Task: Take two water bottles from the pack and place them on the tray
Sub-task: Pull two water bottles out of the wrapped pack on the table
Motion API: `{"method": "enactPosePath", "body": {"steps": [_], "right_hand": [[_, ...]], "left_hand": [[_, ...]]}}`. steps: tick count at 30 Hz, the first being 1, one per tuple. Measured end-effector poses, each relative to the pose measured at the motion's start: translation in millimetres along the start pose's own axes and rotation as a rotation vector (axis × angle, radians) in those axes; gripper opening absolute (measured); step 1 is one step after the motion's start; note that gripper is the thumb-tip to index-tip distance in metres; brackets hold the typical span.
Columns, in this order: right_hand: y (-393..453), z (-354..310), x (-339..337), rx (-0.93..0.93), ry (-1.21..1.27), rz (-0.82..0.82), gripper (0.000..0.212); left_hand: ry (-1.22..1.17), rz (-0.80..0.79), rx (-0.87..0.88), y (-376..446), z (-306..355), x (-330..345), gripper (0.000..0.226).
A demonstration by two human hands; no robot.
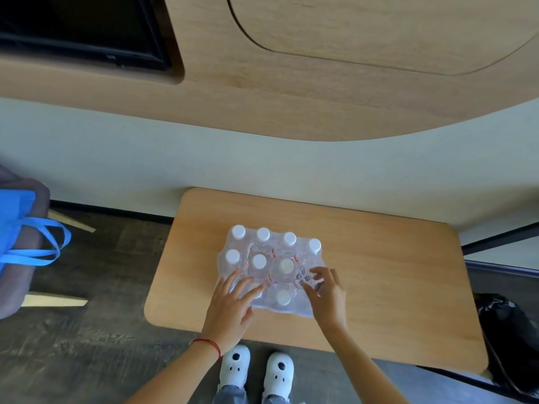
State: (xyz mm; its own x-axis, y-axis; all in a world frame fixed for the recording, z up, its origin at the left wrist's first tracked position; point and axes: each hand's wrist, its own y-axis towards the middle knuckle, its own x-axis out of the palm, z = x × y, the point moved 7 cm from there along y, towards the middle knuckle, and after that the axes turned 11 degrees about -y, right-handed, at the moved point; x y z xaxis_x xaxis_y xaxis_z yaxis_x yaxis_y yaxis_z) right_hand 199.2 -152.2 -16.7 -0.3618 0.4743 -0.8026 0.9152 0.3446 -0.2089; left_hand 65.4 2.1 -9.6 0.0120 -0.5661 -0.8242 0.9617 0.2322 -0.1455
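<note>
A shrink-wrapped pack of clear plastic water bottles with white caps (269, 268) sits upright near the middle of a light wooden table with rounded corners (393, 275), and I am looking almost straight down on it. Most of the caps still sit in tidy rows under the clear film, so I judge the pack to be full or nearly so; no bottle stands loose on the table. My left hand (233, 304) lies flat on the near left corner of the pack, fingers spread and pressing the wrap, closed around nothing. My right hand (326, 293) is at the near right corner, fingers bent and pinching at the film beside a round printed mark; whether it has truly caught the plastic I cannot tell, as the fingertips are slightly blurred. My reading is that I am only starting to tear the wrap open. Everything remains to be done: open the film, lift out two bottles, and set them on a tray. No tray is visible anywhere in view. Beyond the table, my white clog shoes (256, 371) stand on dark floor below, a blue fabric bag with looped handles (26, 228) hangs at the far left, and a black bag (507, 330) sits at the right.
</note>
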Motion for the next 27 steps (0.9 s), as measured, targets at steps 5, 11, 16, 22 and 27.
{"method": "enactPosePath", "body": {"steps": [5,11,16,22,27], "right_hand": [[-11,-34,9,-0.331,-0.429,0.016,0.062],[16,-58,39,-0.267,-0.467,-0.230,0.043],[34,-58,52,-0.250,-0.645,-0.301,0.045],[42,-53,54,-0.191,-0.498,-0.316,0.038],[40,-50,37,-0.144,-0.279,-0.214,0.026]], "left_hand": [[-0.026,0.006,-0.017,1,-4,1,0.046],[-0.072,-0.014,-0.039,1,-6,2,0.050],[-0.088,-0.002,-0.024,-2,-6,1,0.054],[-0.074,-0.022,-0.020,5,-13,-3,0.045],[-0.089,-0.110,-0.009,11,-22,-3,0.042]]}}
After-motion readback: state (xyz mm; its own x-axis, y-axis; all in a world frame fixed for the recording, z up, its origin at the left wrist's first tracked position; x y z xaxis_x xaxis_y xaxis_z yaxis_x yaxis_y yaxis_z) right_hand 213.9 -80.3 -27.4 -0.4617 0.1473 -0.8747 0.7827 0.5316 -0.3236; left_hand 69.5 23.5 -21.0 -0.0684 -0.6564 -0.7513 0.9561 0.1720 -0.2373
